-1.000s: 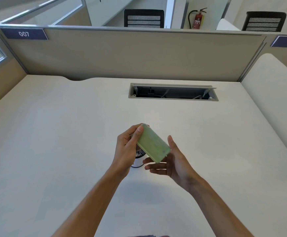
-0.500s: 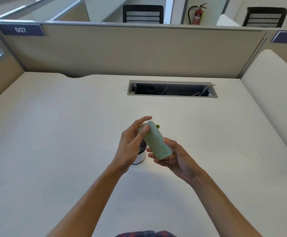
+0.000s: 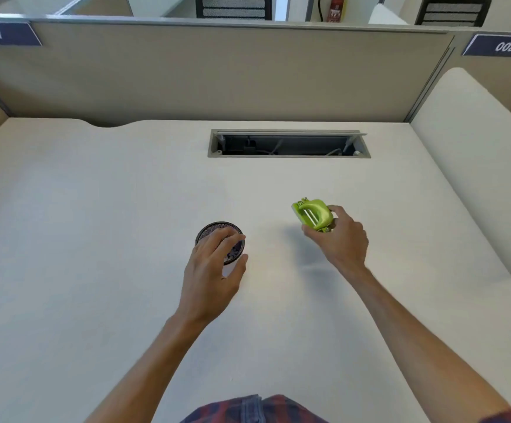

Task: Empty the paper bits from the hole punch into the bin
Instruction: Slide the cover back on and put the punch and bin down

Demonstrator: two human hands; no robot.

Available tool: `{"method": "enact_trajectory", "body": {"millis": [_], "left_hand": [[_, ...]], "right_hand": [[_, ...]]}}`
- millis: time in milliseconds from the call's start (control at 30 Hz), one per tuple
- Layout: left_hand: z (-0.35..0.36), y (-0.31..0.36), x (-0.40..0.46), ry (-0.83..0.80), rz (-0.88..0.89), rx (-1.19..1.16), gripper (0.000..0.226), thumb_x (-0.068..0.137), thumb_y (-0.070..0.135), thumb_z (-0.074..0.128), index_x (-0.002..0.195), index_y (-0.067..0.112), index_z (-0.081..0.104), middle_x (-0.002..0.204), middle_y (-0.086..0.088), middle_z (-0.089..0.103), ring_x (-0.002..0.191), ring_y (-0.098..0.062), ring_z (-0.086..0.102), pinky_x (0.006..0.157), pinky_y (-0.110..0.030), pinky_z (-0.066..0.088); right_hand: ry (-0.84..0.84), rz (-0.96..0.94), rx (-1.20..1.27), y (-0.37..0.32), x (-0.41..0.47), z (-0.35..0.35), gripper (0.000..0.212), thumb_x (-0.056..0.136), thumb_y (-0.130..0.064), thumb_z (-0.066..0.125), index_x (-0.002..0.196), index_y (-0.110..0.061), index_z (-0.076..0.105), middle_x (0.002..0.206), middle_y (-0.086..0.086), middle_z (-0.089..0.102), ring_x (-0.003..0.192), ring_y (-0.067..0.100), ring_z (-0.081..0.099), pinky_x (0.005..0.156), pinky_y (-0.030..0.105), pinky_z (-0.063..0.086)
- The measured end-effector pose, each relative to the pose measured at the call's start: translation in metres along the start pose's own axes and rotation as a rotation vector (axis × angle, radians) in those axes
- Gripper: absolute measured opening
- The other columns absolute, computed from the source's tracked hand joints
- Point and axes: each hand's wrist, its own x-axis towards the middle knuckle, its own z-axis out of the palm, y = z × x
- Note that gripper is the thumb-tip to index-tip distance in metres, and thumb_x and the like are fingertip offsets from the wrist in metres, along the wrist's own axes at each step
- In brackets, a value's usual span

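Observation:
A small round bin (image 3: 214,232) with a dark mesh rim and white body stands on the desk at centre. My left hand (image 3: 210,276) rests over its near side, fingers spread across the rim and thumb against the white wall. The lime-green hole punch (image 3: 312,214) is right side up, to the right of the bin and just above the desk. My right hand (image 3: 338,242) grips it from the near side.
A beige desk (image 3: 95,239) is enclosed by partition walls. An open cable tray slot (image 3: 289,144) sits in the desk toward the back. A white curved panel (image 3: 473,166) rises along the right side. Chairs and a fire extinguisher stand beyond the partition.
Both hands held the hole punch upside down over the bin. Now my right hand has carried it to the right, upright, and my left hand has dropped onto the bin.

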Motion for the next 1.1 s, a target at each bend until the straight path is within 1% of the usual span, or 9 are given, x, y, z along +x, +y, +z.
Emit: {"method": "enact_trajectory", "body": {"millis": [133,267,400,533,633,733,933,1033,1100], "left_hand": [[0.004,-0.008,-0.010,0.024,0.080,0.142,0.034,0.084,0.016,0.074,0.116,0.007,0.069,0.123,-0.009,0.067,0.112,-0.032,0.063,0.096,-0.035,0.045],[0.005,-0.015,-0.017,0.056,0.049,0.188,0.043,0.082,0.023,0.072,0.122,0.008,0.066,0.131,-0.012,0.062,0.117,-0.033,0.059,0.096,-0.040,0.046],[0.006,-0.021,-0.022,0.068,0.003,0.212,0.062,0.079,0.022,0.079,0.135,0.011,0.054,0.140,-0.015,0.053,0.128,-0.033,0.052,0.099,-0.045,0.045],[0.009,-0.025,-0.026,0.059,-0.102,0.214,0.087,0.074,0.028,0.084,0.148,0.016,0.038,0.149,-0.013,0.041,0.131,-0.032,0.046,0.098,-0.047,0.046],[0.012,-0.027,-0.029,0.067,-0.250,0.089,0.105,0.068,0.035,0.089,0.152,0.024,0.027,0.152,-0.005,0.036,0.134,-0.025,0.043,0.097,-0.041,0.044],[0.015,-0.031,-0.030,0.065,-0.319,0.021,0.111,0.066,0.041,0.088,0.153,0.027,0.021,0.153,0.002,0.032,0.140,-0.018,0.037,0.100,-0.035,0.040],[0.019,-0.040,-0.031,0.025,-0.407,-0.015,0.114,0.064,0.049,0.085,0.153,0.035,0.015,0.152,0.006,0.036,0.133,-0.009,0.040,0.093,-0.030,0.040],[0.023,-0.043,-0.030,0.011,-0.456,-0.059,0.115,0.064,0.045,0.089,0.152,0.038,0.016,0.150,0.010,0.044,0.127,-0.015,0.049,0.094,-0.033,0.044],[0.027,-0.043,-0.027,0.007,-0.482,-0.102,0.114,0.063,0.041,0.091,0.151,0.040,0.017,0.140,0.014,0.052,0.118,-0.015,0.054,0.093,-0.031,0.045]], "right_hand": [[0.057,0.029,-0.083,0.023,0.033,0.006,0.059,0.064,-0.051,0.078,0.113,-0.024,0.059,0.087,0.011,0.073,0.085,0.036,0.065,0.067,0.036,0.045],[0.074,0.067,-0.126,0.040,0.054,0.011,0.060,0.066,-0.048,0.077,0.115,-0.019,0.059,0.089,0.016,0.069,0.088,0.037,0.063,0.066,0.034,0.040],[0.098,0.082,-0.138,0.049,0.069,0.012,0.057,0.067,-0.042,0.077,0.113,-0.013,0.058,0.088,0.019,0.069,0.086,0.039,0.062,0.066,0.035,0.040],[0.107,0.085,-0.158,0.051,0.083,0.012,0.054,0.069,-0.038,0.078,0.109,-0.008,0.058,0.092,0.019,0.070,0.088,0.040,0.063,0.067,0.036,0.043],[0.110,0.073,-0.173,0.053,0.092,0.015,0.055,0.071,-0.037,0.079,0.110,-0.005,0.058,0.100,0.019,0.068,0.091,0.040,0.063,0.067,0.036,0.038],[0.124,0.053,-0.196,0.056,0.100,0.019,0.055,0.075,-0.039,0.078,0.112,-0.004,0.057,0.102,0.021,0.065,0.092,0.042,0.063,0.067,0.036,0.037],[0.118,0.059,-0.189,0.054,0.119,0.029,0.061,0.079,-0.040,0.077,0.123,-0.006,0.054,0.110,0.022,0.059,0.099,0.043,0.060,0.072,0.042,0.044],[0.111,0.061,-0.199,0.053,0.130,0.029,0.060,0.078,-0.042,0.076,0.120,-0.005,0.054,0.109,0.022,0.061,0.100,0.043,0.059,0.072,0.042,0.044],[0.105,0.066,-0.207,0.054,0.137,0.029,0.060,0.078,-0.043,0.076,0.119,-0.005,0.054,0.109,0.021,0.061,0.100,0.043,0.059,0.073,0.043,0.045]]}}
